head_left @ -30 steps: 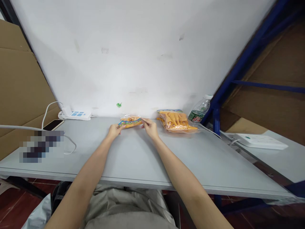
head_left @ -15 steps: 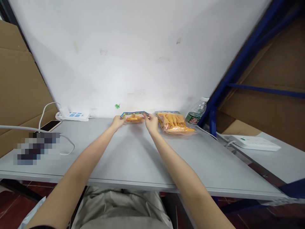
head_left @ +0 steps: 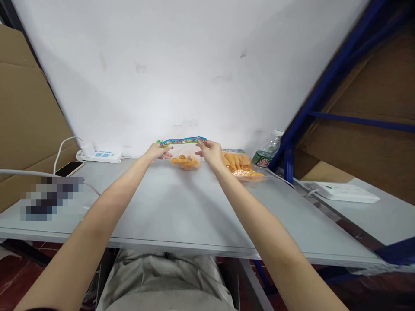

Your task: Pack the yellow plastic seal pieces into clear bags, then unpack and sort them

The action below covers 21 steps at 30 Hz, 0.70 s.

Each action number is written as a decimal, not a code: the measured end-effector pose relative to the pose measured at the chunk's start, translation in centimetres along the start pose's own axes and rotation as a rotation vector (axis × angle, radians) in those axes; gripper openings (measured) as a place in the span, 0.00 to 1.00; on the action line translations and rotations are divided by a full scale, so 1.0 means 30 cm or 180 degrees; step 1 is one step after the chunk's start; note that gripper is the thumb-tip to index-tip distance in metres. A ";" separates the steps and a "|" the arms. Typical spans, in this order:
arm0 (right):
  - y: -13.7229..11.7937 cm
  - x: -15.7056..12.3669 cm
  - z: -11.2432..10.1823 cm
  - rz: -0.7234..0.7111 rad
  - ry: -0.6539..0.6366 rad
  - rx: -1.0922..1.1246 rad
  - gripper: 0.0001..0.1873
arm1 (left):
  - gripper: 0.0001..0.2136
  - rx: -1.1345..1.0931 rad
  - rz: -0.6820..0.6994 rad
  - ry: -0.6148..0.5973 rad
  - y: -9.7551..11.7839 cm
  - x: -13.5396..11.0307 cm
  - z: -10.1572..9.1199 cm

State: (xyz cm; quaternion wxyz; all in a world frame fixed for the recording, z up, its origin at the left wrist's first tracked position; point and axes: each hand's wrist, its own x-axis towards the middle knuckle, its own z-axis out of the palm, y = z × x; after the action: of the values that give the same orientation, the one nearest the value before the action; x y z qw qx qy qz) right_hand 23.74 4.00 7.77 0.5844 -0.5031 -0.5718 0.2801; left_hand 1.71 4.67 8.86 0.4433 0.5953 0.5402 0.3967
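Observation:
Between my hands a clear plastic bag with a colourful patterned top strip is stretched upright, several orange, hollow-ended pieces gathered at its bottom. My left hand pinches the strip's left end, and my right hand pinches the right end. A few fingers of both hands stick out over the clear part. Just right of my right hand, a second, fuller bag of orange cone-like pieces lies on the grey table, partly hidden behind that hand.
A clear bottle with a green label leans at the back right near a blue metal frame. At the back left are a white power strip and a phone with cables. Another white strip lies far right.
Both hands have risen a little and lifted the bag's top strip. The bag now hangs taller, showing its clear front with the orange pieces at the bottom. My right hand covers more of the second bag.

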 end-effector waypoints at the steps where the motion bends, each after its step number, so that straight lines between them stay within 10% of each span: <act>1: -0.017 0.002 -0.001 0.0065 -0.0040 -0.0029 0.19 | 0.18 0.0035 -0.0020 0.0014 0.007 -0.002 -0.004; 21: -0.109 0.109 0.015 -0.0954 -0.0150 0.0203 0.25 | 0.17 -0.0194 0.0477 0.0521 0.093 -0.013 -0.044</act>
State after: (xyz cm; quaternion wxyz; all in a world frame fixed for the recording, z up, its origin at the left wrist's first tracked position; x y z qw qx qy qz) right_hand 23.13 5.96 11.94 0.6217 -0.3866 -0.6449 0.2195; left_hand 1.23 4.35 11.91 0.3847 0.5859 0.5162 0.4922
